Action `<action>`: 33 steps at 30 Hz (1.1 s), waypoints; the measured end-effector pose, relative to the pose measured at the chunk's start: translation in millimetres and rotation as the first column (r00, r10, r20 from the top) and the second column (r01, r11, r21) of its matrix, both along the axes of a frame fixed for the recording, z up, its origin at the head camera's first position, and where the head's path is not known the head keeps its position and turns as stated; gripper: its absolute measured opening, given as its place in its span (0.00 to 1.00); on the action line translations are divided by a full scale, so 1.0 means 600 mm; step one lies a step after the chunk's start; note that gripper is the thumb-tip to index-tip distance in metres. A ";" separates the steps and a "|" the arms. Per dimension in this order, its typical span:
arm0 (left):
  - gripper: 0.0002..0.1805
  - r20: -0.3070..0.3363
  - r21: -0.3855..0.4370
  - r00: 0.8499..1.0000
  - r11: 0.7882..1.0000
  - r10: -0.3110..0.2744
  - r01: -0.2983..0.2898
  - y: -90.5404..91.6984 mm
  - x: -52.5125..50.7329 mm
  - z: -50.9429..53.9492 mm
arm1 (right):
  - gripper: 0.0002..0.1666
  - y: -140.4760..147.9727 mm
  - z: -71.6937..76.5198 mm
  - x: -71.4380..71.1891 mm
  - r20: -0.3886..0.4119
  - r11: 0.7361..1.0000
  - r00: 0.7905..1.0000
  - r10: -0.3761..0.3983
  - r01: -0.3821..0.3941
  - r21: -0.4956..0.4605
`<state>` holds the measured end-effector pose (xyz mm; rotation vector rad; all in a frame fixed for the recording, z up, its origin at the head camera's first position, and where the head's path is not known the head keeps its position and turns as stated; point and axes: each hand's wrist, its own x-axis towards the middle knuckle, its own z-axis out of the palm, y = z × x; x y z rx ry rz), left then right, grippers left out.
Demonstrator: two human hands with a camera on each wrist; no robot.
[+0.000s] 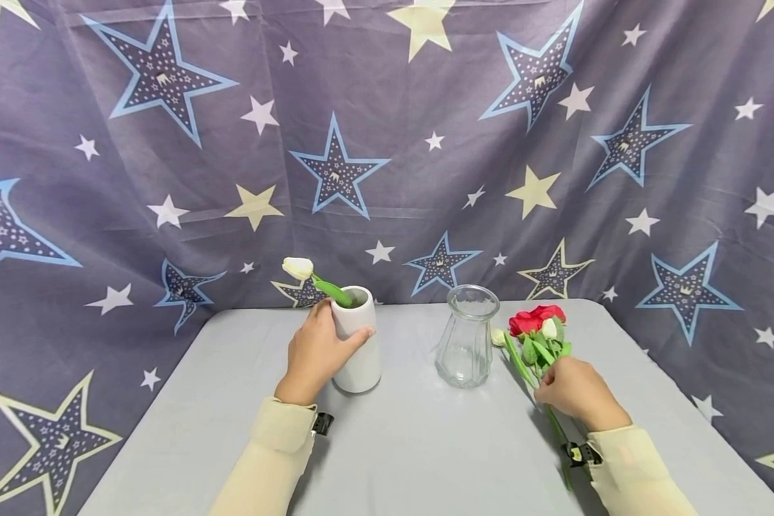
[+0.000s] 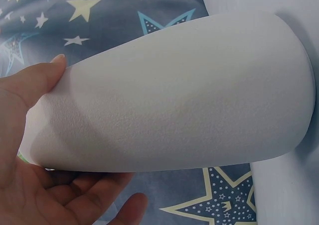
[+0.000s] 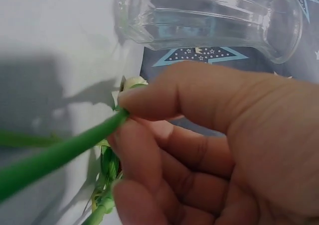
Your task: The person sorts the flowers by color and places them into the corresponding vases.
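On the left of the table stands a white vase (image 1: 357, 351) with one white tulip (image 1: 298, 269) leaning out over its rim to the left. My left hand (image 1: 319, 349) grips the vase near its top; in the left wrist view the thumb and fingers (image 2: 97, 197) lie on opposite sides of it. At the right, my right hand (image 1: 577, 390) pinches a smooth green flower stem (image 3: 65, 153) between thumb and forefinger. Red roses (image 1: 537, 320) and white tulips (image 1: 499, 337) lie around that hand. Which bloom the pinched stem bears, I cannot tell.
A clear glass vase (image 1: 466, 351) stands between the two hands, just left of the flowers. The grey table (image 1: 413, 444) ends at a star-patterned cloth (image 1: 387, 143) hanging behind and at both sides.
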<state>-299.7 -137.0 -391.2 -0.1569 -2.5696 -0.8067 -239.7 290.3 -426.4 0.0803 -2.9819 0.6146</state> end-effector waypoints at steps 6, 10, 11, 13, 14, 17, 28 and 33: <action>0.49 -0.013 0.005 1.000 1.000 -0.006 0.006 -0.002 0.000 -0.002 | 0.20 0.002 0.008 0.000 -0.018 0.999 1.000 -0.019 0.019 -0.031; 0.50 -0.013 0.004 1.000 1.000 -0.005 0.005 -0.002 -0.001 -0.002 | 0.21 0.004 0.011 -0.003 -0.040 0.998 0.999 -0.036 0.034 -0.045; 0.50 -0.014 0.002 1.000 1.000 -0.004 0.004 -0.001 -0.001 -0.002 | 0.20 0.004 0.012 -0.003 -0.048 0.998 0.998 -0.039 0.037 -0.050; 0.50 -0.014 0.000 1.000 1.000 -0.003 0.003 -0.001 -0.001 -0.002 | 0.19 0.003 0.016 -0.003 -0.057 0.997 0.997 -0.045 0.041 -0.064; 0.50 -0.016 -0.001 1.000 1.000 -0.003 0.003 -0.001 -0.001 -0.002 | 0.19 0.002 0.018 -0.003 -0.061 0.997 0.997 -0.047 0.042 -0.070; 0.50 -0.015 0.001 1.000 1.000 -0.004 0.004 -0.001 0.000 -0.003 | 0.17 -0.001 0.025 0.000 -0.055 0.995 0.997 -0.054 0.048 -0.093; 0.50 -0.005 0.001 1.000 1.000 -0.009 0.009 -0.001 -0.003 -0.003 | 0.07 -0.007 0.062 0.011 -0.049 0.984 0.996 -0.078 0.069 -0.166; 0.51 -0.005 -0.004 1.000 1.000 -0.001 0.001 -0.002 -0.005 -0.005 | 0.07 -0.007 0.073 0.011 -0.062 0.975 0.995 -0.083 0.068 -0.211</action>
